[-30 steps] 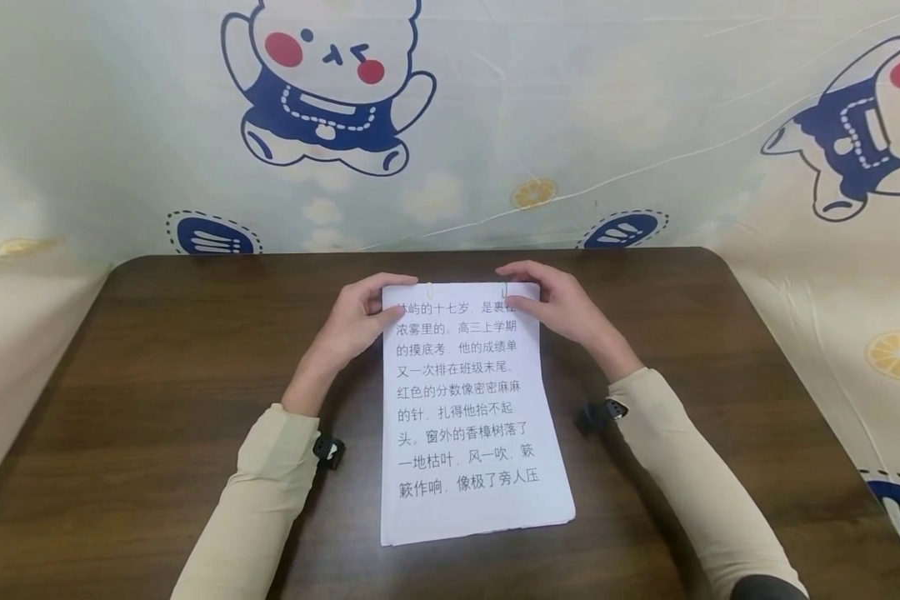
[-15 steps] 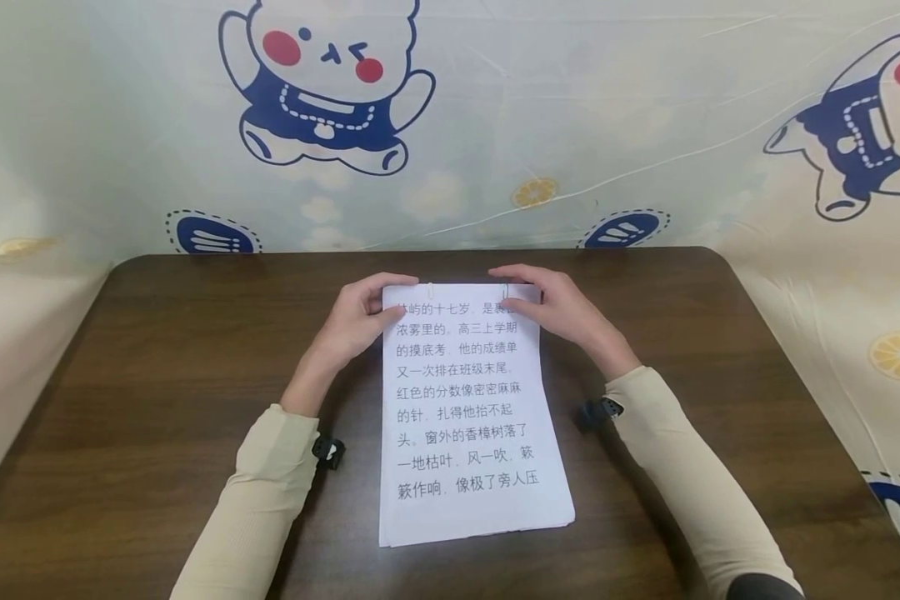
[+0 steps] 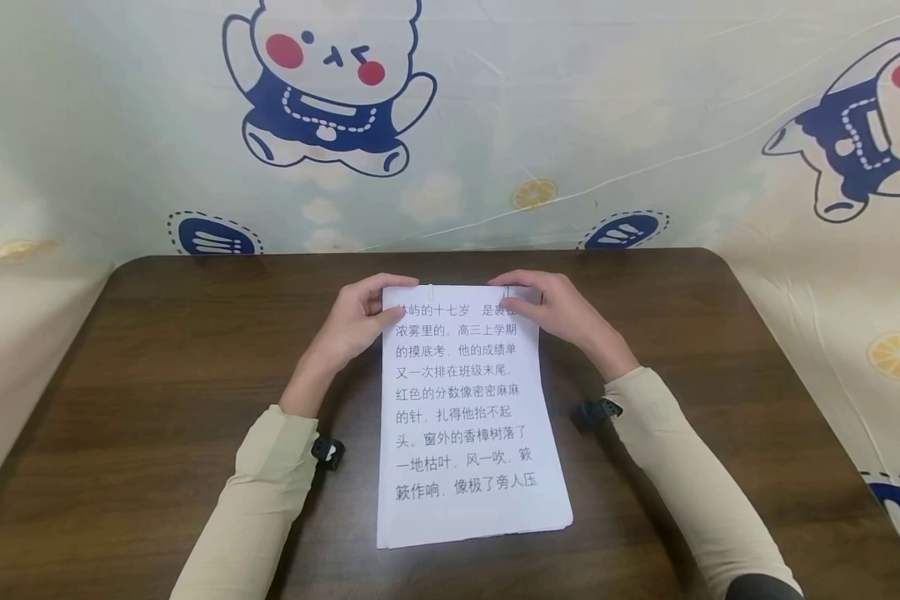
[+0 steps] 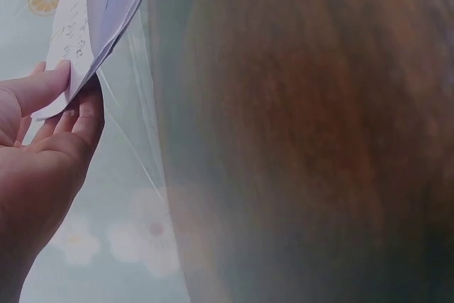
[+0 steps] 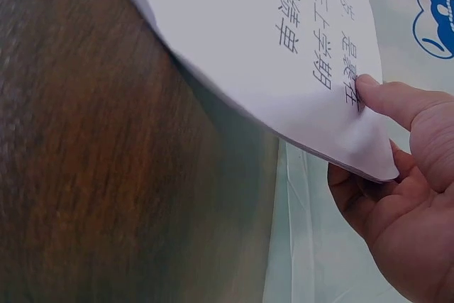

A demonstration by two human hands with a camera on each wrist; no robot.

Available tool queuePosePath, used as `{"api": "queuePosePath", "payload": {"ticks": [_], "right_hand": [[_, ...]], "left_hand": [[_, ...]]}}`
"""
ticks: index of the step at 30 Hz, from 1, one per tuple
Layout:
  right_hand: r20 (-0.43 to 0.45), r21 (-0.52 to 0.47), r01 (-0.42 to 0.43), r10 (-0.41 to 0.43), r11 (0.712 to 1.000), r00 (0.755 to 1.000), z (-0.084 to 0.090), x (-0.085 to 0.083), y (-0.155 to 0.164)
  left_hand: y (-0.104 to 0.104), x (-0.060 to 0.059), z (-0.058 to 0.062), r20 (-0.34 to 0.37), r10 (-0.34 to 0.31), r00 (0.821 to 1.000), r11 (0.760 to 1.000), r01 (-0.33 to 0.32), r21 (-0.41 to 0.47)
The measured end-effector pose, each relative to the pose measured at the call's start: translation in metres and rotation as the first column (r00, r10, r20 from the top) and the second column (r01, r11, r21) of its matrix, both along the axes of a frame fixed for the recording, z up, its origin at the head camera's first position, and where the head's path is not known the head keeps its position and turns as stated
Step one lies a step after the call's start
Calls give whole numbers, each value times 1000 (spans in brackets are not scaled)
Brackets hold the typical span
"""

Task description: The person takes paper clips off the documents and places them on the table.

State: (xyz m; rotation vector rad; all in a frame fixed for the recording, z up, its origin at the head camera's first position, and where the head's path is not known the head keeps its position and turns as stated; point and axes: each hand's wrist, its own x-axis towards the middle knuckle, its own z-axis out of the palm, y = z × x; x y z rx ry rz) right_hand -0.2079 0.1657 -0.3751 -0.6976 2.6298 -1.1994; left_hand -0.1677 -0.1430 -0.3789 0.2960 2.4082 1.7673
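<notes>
A stack of white printed sheets [image 3: 472,400] lies lengthwise before me, large dark characters on its top page. My left hand [image 3: 356,317] pinches its far left corner, thumb on the printed face and fingers behind. At the far right corner, my right hand [image 3: 562,308] grips the stack the same way. A pale paper clip [image 3: 431,291] sits on the top edge near the left hand, and a darker paper clip [image 3: 506,292] is partly beside the right fingers. The right wrist view shows the sheets [image 5: 213,26] bending upward toward that hand [image 5: 418,211].
The dark wood-grain table [image 3: 180,375] spreads out on both sides of the stack. Behind its far edge hangs a pale patterned cloth [image 3: 480,167] with cartoon figures. Small black devices [image 3: 327,452] are worn at both wrists.
My right hand has shifted slightly left along the top edge, its fingers closer to the darker clip. The stack's near end has moved a little left and toward me. The left hand stays put.
</notes>
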Motion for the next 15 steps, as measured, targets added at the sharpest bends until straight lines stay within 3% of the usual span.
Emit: {"api": "queuePosePath", "payload": {"ticks": [15], "right_hand": [[-4,-10,-28,28,1000,1000,-3,-2,1]], "left_hand": [[0,-1,-2,-1,9,1000,1000,-9,-2]]}}
